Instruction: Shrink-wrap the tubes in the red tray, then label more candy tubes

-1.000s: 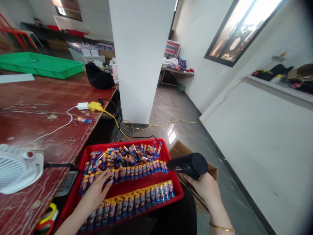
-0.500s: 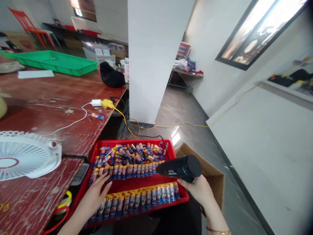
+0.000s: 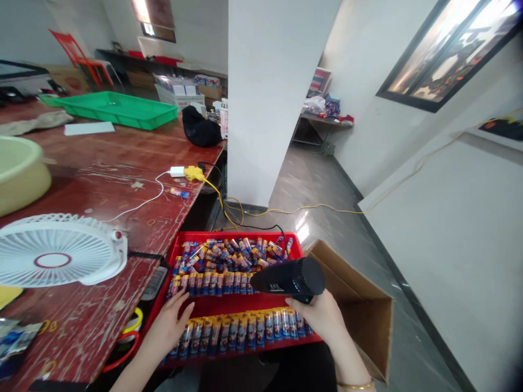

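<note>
A red tray [image 3: 235, 303] rests on my lap, filled with small colourful wrapped tubes [image 3: 229, 260]: a loose heap at the far end and two neat rows [image 3: 241, 329] nearer me. My right hand [image 3: 321, 316] is closed round the handle of a black heat gun [image 3: 288, 277], whose barrel points left over the middle row. My left hand [image 3: 169, 325] lies open, fingers spread, on the left end of the tray, touching the tubes there.
A worn red table [image 3: 102, 185] stands at left with a white fan [image 3: 57, 256], a pale basin [image 3: 18, 177], a green tray [image 3: 114, 109], a black bag [image 3: 202, 130] and a white-and-yellow plug [image 3: 188, 173]. An open cardboard box [image 3: 355, 305] sits at my right. A white pillar [image 3: 273, 98] rises ahead.
The view has swung left, bringing the fan and basin into sight. The heat gun has shifted left over the tray. My left hand stays at the tray's left end.
</note>
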Demonstrator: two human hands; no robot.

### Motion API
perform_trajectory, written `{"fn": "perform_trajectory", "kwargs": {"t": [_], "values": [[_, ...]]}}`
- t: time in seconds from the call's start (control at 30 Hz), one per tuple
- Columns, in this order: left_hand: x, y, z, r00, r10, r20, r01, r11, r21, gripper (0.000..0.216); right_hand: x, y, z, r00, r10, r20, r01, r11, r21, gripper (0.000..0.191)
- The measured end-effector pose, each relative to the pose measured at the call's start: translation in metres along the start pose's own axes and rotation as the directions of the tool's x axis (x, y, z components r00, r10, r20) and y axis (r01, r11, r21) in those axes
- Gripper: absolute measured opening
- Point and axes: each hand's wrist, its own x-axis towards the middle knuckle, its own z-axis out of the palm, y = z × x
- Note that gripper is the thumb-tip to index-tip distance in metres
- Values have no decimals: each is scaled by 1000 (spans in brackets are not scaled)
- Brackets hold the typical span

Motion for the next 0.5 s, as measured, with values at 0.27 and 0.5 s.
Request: {"fn": "perform_trajectory", "kwargs": {"t": [0.27,0.5], "values": [[43,70,57,902,-402,-157,417,906,76,116,-5,-12,11,999,-24,45,25,1000,-19,28],[56,90,74,863,-459,-213,488,865,114,120,-10,6,2,998,-29,-57,28,1000,-11,27]]}}
